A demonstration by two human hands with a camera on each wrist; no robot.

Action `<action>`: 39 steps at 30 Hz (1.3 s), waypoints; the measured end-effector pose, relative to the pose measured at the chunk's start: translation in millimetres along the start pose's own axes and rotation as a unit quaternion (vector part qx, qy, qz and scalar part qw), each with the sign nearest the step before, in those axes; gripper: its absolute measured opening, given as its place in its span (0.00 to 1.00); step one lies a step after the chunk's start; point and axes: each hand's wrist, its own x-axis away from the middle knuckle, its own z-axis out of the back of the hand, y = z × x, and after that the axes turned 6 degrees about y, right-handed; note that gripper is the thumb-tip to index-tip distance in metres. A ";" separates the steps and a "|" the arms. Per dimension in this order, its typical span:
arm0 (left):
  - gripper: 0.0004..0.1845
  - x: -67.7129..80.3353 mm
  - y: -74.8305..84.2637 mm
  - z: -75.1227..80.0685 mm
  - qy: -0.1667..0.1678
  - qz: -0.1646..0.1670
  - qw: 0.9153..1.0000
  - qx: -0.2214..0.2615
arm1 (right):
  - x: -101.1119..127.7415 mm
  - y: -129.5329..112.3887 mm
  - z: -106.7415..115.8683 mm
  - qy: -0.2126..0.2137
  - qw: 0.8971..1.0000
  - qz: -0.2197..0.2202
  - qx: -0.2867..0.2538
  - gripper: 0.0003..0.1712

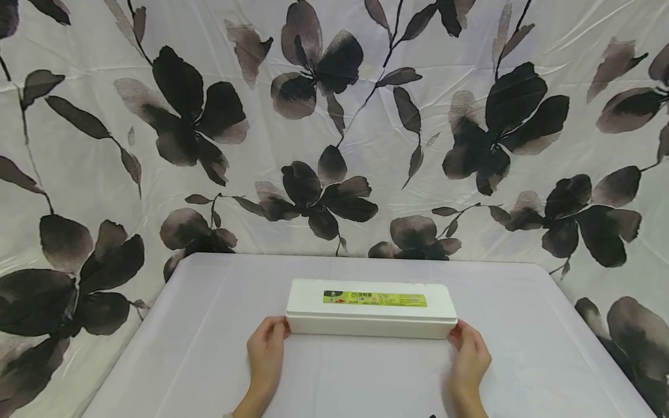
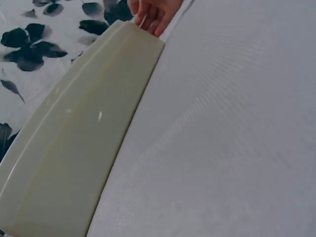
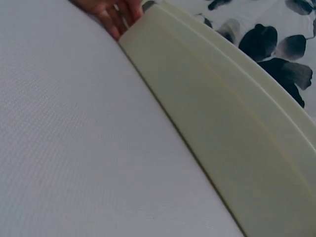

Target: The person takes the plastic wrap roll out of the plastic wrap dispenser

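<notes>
A long white cling film box lies crosswise on the table, a green and yellow label on its lid. The lid looks closed. At the box's left end my left hand holds it by the fingertips. My right hand grips the opposite end in the same way. Looking along the box's front side, the left wrist view shows the right hand's fingers bent against the far end. From the other side, the right wrist view shows the left hand's fingers there. Some fingertips are hidden behind the ends.
A white cloth covers the table, whose back edge runs just behind the box. Beyond hangs a pale sheet with dark flower prints. A small dark tip shows at the bottom edge of the head view; its kind is unclear.
</notes>
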 end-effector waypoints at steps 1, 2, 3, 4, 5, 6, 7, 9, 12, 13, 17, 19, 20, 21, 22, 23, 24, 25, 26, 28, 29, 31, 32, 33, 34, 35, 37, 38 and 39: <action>0.11 -1.1 0.7 0.2 -0.004 0.005 1.000 0.000 | -0.6 -2.1 -0.3 0.002 1.000 0.006 -0.002 0.19; 0.12 -2.2 1.3 0.5 -0.009 0.012 1.000 -0.001 | -0.9 -4.2 -0.4 0.003 1.000 0.014 0.000 0.19; 0.12 -3.4 1.3 0.9 -0.014 0.020 1.000 -0.001 | -1.1 -6.3 -0.6 0.004 1.000 0.021 0.004 0.19; 0.13 -4.4 1.5 1.4 -0.021 0.027 0.999 -0.001 | -1.3 -8.3 -0.8 0.005 1.000 0.026 0.008 0.19; 0.14 -5.1 2.0 1.9 -0.029 0.033 0.999 -0.001 | -1.7 -10.3 -1.2 0.006 0.999 0.030 0.010 0.19; 0.16 -5.7 2.8 2.5 -0.039 0.039 0.999 -0.002 | -1.8 -12.4 -1.6 0.007 0.999 0.035 0.013 0.19; 0.19 -6.5 3.2 3.1 -0.051 0.043 0.998 -0.003 | -1.8 -14.7 -2.0 0.008 0.999 0.039 0.018 0.19; 0.25 -8.3 2.8 4.2 -0.077 0.041 0.996 0.001 | -2.5 -18.9 -3.3 0.010 0.998 0.054 0.028 0.19; 0.35 -12.8 0.8 3.5 -0.126 0.030 0.992 0.008 | -4.9 -27.3 -8.4 0.003 0.996 0.086 0.027 0.18; 0.38 -14.9 -0.4 3.3 -0.143 0.026 0.989 0.013 | -5.3 -30.4 -10.9 -0.003 0.995 0.098 0.029 0.18; 0.44 -23.7 -3.2 3.1 -0.213 0.003 0.977 0.026 | -4.9 -44.4 -23.3 -0.038 0.990 0.134 0.034 0.17; 0.47 -28.3 -3.8 2.7 -0.242 -0.012 0.970 0.025 | -3.2 -51.9 -29.1 -0.057 0.987 0.146 0.045 0.16; 0.49 -30.5 -4.4 2.4 -0.253 -0.019 0.967 0.022 | -2.3 -55.7 -31.9 -0.064 0.985 0.150 0.048 0.16; 0.51 -32.8 -4.8 2.0 -0.261 -0.023 0.965 0.017 | -1.4 -59.6 -34.8 -0.072 0.984 0.153 0.052 0.16; 0.54 -35.0 -5.5 1.6 -0.267 -0.028 0.963 0.012 | -0.4 -63.4 -37.5 -0.081 0.983 0.154 0.058 0.16; 0.56 -37.2 -6.4 1.4 -0.273 -0.030 0.962 0.008 | 0.5 -66.9 -40.1 -0.090 0.982 0.155 0.063 0.16; 0.57 -39.6 -7.5 1.1 -0.279 -0.033 0.960 0.005 | 1.1 -70.3 -42.6 -0.100 0.981 0.154 0.068 0.16; 0.58 -42.1 -8.4 0.8 -0.285 -0.035 0.958 0.007 | 1.6 -73.6 -45.3 -0.109 0.980 0.150 0.066 0.16; 0.59 -44.9 -9.7 0.4 -0.291 -0.038 0.956 0.011 | 1.9 -76.8 -48.0 -0.119 0.980 0.146 0.064 0.16; 0.60 -50.9 -12.4 -0.4 -0.302 -0.042 0.952 0.023 | 2.4 -82.9 -53.6 -0.137 0.979 0.140 0.060 0.16; 0.61 -54.0 -13.6 -0.8 -0.308 -0.045 0.950 0.027 | 2.4 -85.7 -56.3 -0.147 0.978 0.137 0.055 0.16; 0.61 -59.8 -15.9 -1.8 -0.316 -0.051 0.947 0.036 | 2.3 -90.9 -61.8 -0.167 0.976 0.135 0.043 0.16; 0.61 -62.1 -16.9 -1.8 -0.317 -0.050 0.946 0.037 | 2.4 -93.2 -64.4 -0.177 0.974 0.135 0.043 0.17; 0.61 -64.1 -17.6 -1.7 -0.317 -0.048 0.947 0.037 | 2.7 -95.6 -66.9 -0.188 0.972 0.132 0.040 0.17; 0.61 -65.5 -18.2 -1.4 -0.316 -0.045 0.947 0.038 | 2.7 -97.7 -69.4 -0.201 0.970 0.128 0.039 0.18; 0.60 -66.6 -18.9 -1.8 -0.316 -0.041 0.947 0.040 | 2.5 -100.1 -71.3 -0.216 0.968 0.124 0.040 0.19; 0.60 -67.5 -19.7 -2.0 -0.315 -0.034 0.947 0.044 | 2.1 -104.7 -75.5 -0.248 0.959 0.122 0.053 0.20; 0.60 -67.3 -19.8 -2.2 -0.316 -0.031 0.947 0.047 | 2.2 -106.7 -77.6 -0.266 0.954 0.122 0.061 0.20; 0.60 -67.0 -19.8 -2.5 -0.318 -0.030 0.947 0.046 | 2.3 -108.4 -79.7 -0.283 0.948 0.127 0.069 0.21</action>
